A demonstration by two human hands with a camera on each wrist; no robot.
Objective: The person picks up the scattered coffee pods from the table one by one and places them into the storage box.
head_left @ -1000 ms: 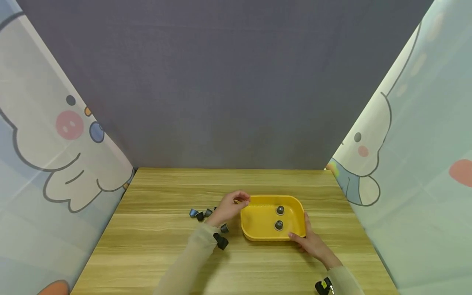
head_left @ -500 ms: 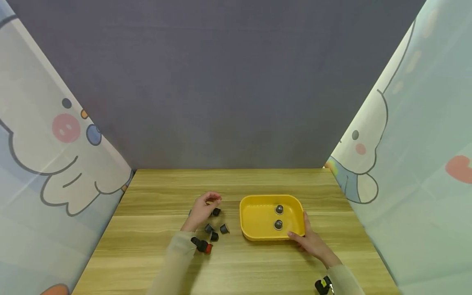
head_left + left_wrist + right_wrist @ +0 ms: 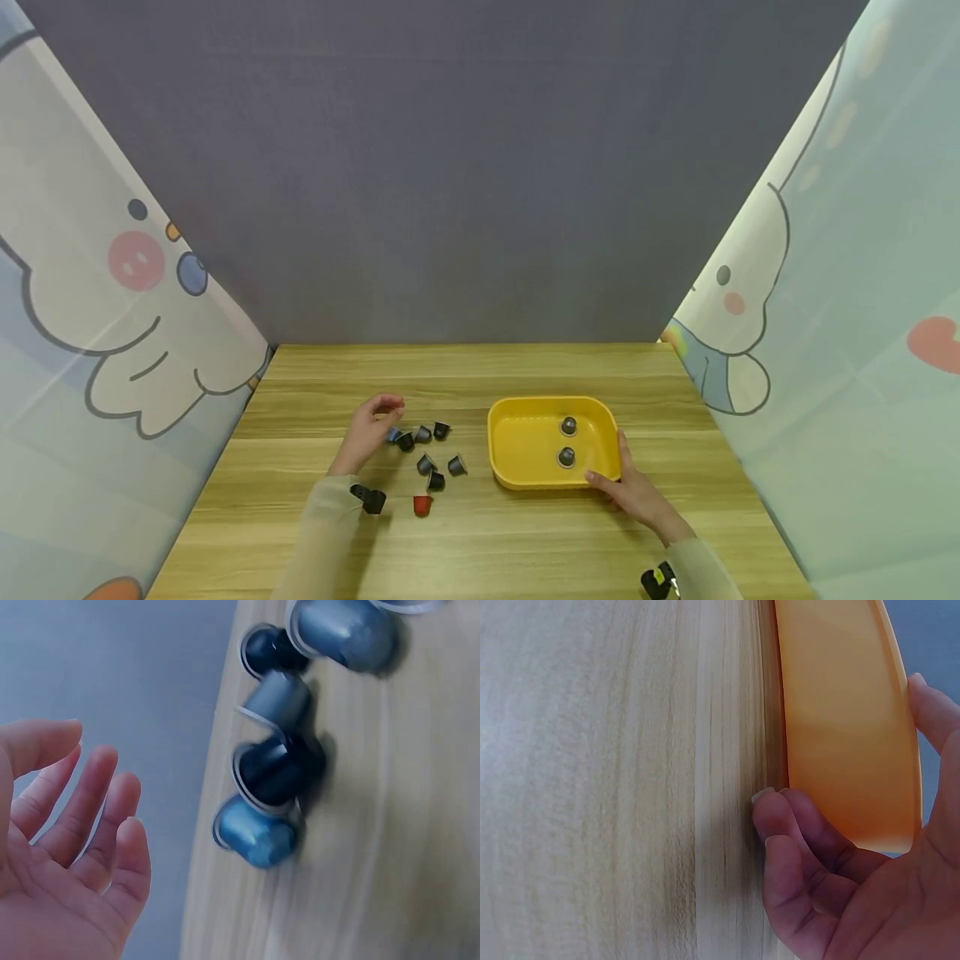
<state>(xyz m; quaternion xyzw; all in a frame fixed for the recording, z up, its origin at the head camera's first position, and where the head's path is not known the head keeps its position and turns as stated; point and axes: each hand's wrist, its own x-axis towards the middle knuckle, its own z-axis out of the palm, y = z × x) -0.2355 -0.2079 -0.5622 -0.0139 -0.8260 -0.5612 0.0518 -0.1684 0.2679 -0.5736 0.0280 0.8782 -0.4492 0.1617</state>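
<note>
My left hand hovers with relaxed fingers and an empty palm at the left end of a loose group of coffee capsules. Nearest to it is a blue capsule, which the hand partly covers in the head view. A black capsule and a grey one lie beside it. On the right, my right hand holds the near right corner of a yellow tray, thumb at the rim and fingers curled against the outer wall. Two dark capsules stand inside the tray.
Between the left hand and the tray, several dark capsules lie scattered on the wooden table. A red capsule lies closer to the front. A grey panel rises behind the table, with printed cloth at both sides.
The left hand has moved left, from the tray's left rim across the capsules to beside the blue one, uncovering the others. My right hand and the tray have stayed put.
</note>
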